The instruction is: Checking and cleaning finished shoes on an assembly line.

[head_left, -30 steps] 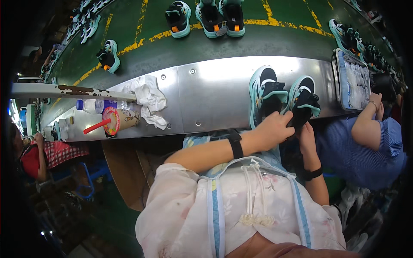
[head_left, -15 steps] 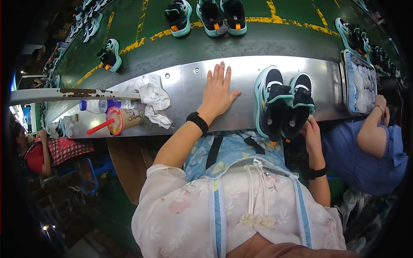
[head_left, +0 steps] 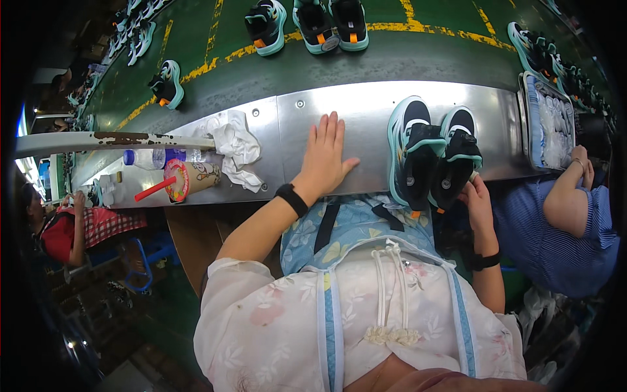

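Observation:
My left hand (head_left: 326, 153) lies flat on the metal ledge (head_left: 359, 101), palm down, fingers stretched and thumb out, holding nothing. To its right stand two black sneakers with mint-green soles, a left one (head_left: 413, 153) and a right one (head_left: 455, 157), toes pointing away and orange heel tabs toward me. Their heels reach the ledge's near edge, above my blue apron. Beside the right sneaker's heel is my right hand (head_left: 477, 199), fingers bent and closed. A small pale bit shows at its fingertips; what they grip is partly hidden.
Beyond the ledge, more sneakers (head_left: 317, 26) stand on a green surface with yellow lines. Left lie a crumpled tissue (head_left: 236, 145), a bottle (head_left: 145, 159) and a cup with a red straw (head_left: 186, 179), under a white metal bar (head_left: 111, 141). A tray (head_left: 552, 124) and a co-worker's arm (head_left: 567, 206) are at right.
My left hand has slid slightly back toward me, still flat. The far middle sneakers have shifted a little left. My right hand stays by the right sneaker's heel.

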`<act>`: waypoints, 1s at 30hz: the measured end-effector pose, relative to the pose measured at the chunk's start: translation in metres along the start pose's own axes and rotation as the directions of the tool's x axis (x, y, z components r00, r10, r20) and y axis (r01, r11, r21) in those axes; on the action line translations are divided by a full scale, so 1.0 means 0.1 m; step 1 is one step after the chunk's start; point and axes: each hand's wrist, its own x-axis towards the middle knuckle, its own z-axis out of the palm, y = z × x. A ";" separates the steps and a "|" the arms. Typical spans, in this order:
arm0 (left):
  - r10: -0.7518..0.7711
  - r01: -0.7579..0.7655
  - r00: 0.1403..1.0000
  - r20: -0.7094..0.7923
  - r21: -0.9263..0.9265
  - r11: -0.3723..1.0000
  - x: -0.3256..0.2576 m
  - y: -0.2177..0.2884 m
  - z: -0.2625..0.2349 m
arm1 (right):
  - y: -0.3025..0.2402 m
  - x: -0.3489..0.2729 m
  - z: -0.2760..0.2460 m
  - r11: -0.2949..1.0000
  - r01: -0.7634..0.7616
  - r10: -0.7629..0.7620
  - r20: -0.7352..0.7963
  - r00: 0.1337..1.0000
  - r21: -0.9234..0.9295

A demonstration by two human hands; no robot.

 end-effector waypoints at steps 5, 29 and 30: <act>0.035 -0.027 0.993 0.111 -0.068 0.997 -0.17 0.15 -0.01 | -0.01 -0.02 -0.02 0.998 0.049 -0.052 -0.084 0.995 -0.046; -0.003 0.004 1.000 0.017 -0.363 -0.932 0.08 0.29 -0.89 | -0.31 -0.22 0.02 0.973 0.178 -0.176 0.028 0.984 -0.150; -0.008 -0.006 1.000 0.003 -0.356 -0.934 0.08 0.31 -0.88 | -0.30 -0.22 0.04 0.973 0.177 -0.174 0.028 0.984 -0.150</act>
